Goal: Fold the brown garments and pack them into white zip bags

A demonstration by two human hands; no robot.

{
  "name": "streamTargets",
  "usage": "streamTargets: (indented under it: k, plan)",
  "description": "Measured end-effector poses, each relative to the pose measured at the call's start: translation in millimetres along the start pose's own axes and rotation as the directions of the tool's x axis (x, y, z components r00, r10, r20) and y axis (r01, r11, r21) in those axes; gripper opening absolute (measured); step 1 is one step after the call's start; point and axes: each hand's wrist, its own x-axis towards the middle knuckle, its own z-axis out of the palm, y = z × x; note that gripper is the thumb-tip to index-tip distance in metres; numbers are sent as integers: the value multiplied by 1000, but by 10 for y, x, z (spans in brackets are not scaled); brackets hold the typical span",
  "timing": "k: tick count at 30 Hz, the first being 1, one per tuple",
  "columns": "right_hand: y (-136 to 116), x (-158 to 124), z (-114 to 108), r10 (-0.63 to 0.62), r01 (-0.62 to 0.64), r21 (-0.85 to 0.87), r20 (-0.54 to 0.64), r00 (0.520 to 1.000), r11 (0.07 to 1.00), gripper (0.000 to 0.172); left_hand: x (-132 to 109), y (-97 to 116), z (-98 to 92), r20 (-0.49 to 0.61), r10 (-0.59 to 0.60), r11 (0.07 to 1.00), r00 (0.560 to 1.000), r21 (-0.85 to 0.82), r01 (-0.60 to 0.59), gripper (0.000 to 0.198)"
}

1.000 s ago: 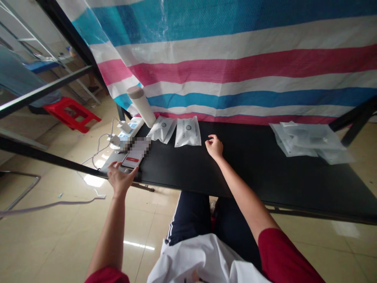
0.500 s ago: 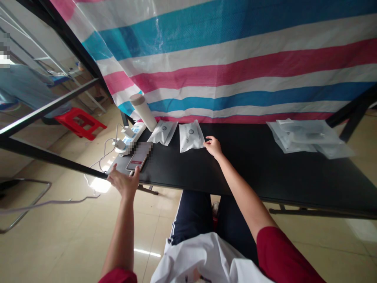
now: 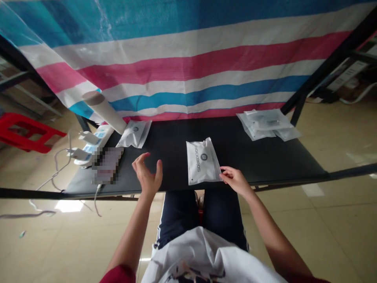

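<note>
A white plastic pouch point(image 3: 203, 162) printed ROCKBROS lies at the front of the black table point(image 3: 171, 137), turned so its lettering runs sideways. My right hand point(image 3: 235, 179) pinches its right edge between thumb and fingers. To the left of the pouch, my left hand point(image 3: 148, 173) hovers over the table's front part with thumb and fingers apart, holding nothing. Farther back on the left rests a similar pouch point(image 3: 136, 133), beside a leaning white bottle point(image 3: 104, 112) with a greyish cap. What the pouches contain is hidden.
Several translucent pouches point(image 3: 266, 124) are piled at the back right. A phone point(image 3: 107, 165) and a power strip point(image 3: 96, 145) with plugs and cables occupy the left end. Behind the table hangs a striped sheet point(image 3: 188, 59); a red stool point(image 3: 28, 131) stands at far left.
My right hand has pulled the printed pouch toward the table's front edge. My left hand has moved right, away from the phone, toward that pouch. The camera view has turned right.
</note>
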Motion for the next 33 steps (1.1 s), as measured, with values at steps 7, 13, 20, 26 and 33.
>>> streamTargets:
  k: [7,13,20,26,33]
  plan:
    - [-191,734,66,-9,13,32,-125,992,999,45,685,844,1173,505,193,978,841,-172,-121,32]
    - [-408,1545,213,-199,143,-232,-240,950,962,33,860,1076,1910,851,66,986,521,26,-167,35]
    - [-376,1670,271,-237,166,-264,-268,934,950,23,737,886,1896,859,133,987,495,-68,-147,34]
    - [-396,1564,365,-242,232,-75,-179,954,970,39,687,802,1822,805,193,980,561,-132,-148,35]
    - [-491,1524,410,-248,240,-61,-227,942,969,36,694,779,1796,791,235,972,565,-177,-157,33]
